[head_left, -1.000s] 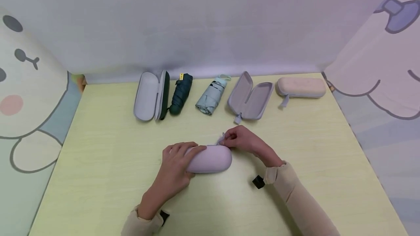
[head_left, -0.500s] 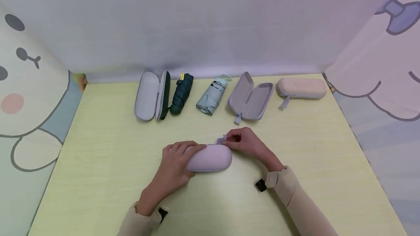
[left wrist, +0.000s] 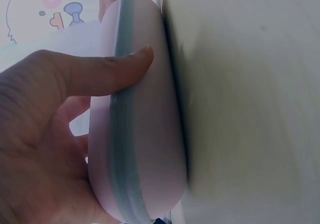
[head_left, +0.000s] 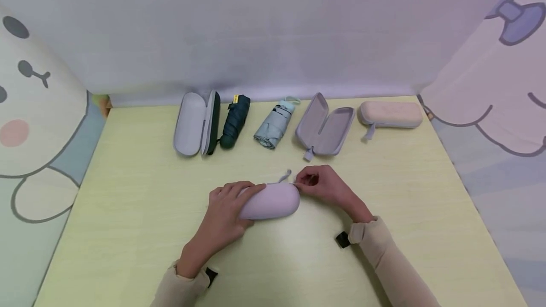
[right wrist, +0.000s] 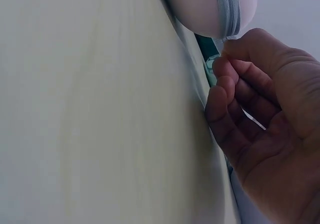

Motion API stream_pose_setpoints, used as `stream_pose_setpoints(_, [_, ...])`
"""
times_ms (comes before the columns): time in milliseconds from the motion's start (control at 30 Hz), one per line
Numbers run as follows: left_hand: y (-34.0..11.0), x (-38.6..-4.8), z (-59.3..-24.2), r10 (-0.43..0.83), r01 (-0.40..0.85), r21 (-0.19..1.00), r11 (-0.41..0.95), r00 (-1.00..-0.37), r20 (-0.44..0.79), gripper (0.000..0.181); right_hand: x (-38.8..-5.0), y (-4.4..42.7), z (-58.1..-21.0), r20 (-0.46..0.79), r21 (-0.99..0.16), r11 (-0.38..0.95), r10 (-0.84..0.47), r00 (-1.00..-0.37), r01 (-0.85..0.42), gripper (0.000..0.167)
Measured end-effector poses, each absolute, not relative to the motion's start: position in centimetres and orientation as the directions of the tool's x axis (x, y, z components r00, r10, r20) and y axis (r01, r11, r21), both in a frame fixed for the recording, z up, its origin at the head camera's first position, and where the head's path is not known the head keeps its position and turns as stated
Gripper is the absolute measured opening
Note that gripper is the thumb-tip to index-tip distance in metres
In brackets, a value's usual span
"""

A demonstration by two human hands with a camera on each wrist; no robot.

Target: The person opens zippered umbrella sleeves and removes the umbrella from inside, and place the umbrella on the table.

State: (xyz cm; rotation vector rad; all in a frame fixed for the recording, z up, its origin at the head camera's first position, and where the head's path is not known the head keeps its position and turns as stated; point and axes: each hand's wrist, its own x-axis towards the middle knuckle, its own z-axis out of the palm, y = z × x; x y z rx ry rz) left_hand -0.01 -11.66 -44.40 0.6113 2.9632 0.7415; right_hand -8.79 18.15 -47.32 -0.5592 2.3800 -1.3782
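Note:
A pale pink hard zip case (head_left: 273,201) lies on the table, its grey zipper (left wrist: 125,134) running along the side in the left wrist view. My left hand (head_left: 228,212) grips its left end, fingers over the top and thumb across the zipper. At the far right corner, my right hand (head_left: 326,186) pinches with thumb and forefinger at the zipper's end; a small zipper pull (right wrist: 219,44) shows there, mostly hidden by the fingertips. A fabric strap (head_left: 285,176) sticks up behind the case, apart from the right fingers.
Along the table's back stand an open grey-lined black case (head_left: 189,124), a folded dark umbrella (head_left: 235,122), a folded light blue umbrella (head_left: 275,124), an open lilac case (head_left: 326,127) and a closed peach case (head_left: 390,114). A curtain (head_left: 264,37) hangs behind.
My right hand has let go of the fabric strap and shifted slightly right to the case's far corner. The case has tilted a little, its right end moving away from me; my left hand keeps its grip.

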Motion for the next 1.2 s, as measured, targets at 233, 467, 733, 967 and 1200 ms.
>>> stream_pose_setpoints(233, [-11.7, -0.1, -44.3, 0.372, 0.356, 0.468, 0.809, -0.926, 0.06, 0.088, -8.6, 18.4, -47.4, -0.065, -0.854, 0.478, -0.489, -0.87, -0.205, 0.007])
stream_pose_setpoints(467, [-11.6, -0.2, -44.4, 0.373, 0.357, 0.464, 0.811, -0.926, 0.062, 0.088, -8.4, 18.5, -47.1, -0.047, -0.83, 0.505, -0.488, -0.872, -0.238, 0.01])
stream_pose_setpoints(733, [-11.6, -0.1, -44.3, 0.374, 0.354, 0.462, 0.813, -0.926, 0.052, 0.089, -8.0, 18.8, -47.1, -0.028, -0.819, 0.51, -0.496, -0.868, -0.265, 0.014])
stream_pose_setpoints(967, [-11.5, -0.1, -44.2, 0.372, 0.361, 0.457, 0.813, -0.926, 0.067, 0.09, -7.7, 19.1, -47.2, 0.004, -0.816, 0.498, -0.502, -0.865, -0.293, 0.014])
stream_pose_setpoints(1200, [-11.5, 0.0, -44.2, 0.369, 0.359, 0.456, 0.814, -0.927, 0.072, 0.09, -7.2, 19.2, -47.0, 0.042, -0.798, 0.497, -0.517, -0.855, -0.34, 0.016])
